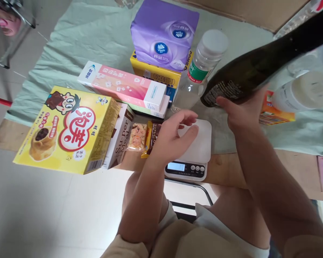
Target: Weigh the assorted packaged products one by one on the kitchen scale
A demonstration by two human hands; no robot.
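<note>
My right hand [247, 111] grips a dark glass bottle [244, 73] near its base. The bottle is tilted, its neck pointing to the upper right, and it is off the table. Over the white digital kitchen scale [200, 143] is my left hand [174, 136], its fingers curved and thumb apart, holding nothing. The scale's display is lit, but its digits are too faint to read. Beside my left hand lie a chocolate-coloured snack pack [154, 134] with yellow edges, partly hidden, and a small clear-wrapped snack [137, 137].
On the left stand a yellow snack box [67, 132], a Su-per Meal box [121, 136] and a pink-and-white carton [123, 86]. Behind are a purple Vinda tissue pack [164, 32] and a clear bottle [201, 64]. A white-lidded jar [301, 93] and orange box [277, 113] sit right.
</note>
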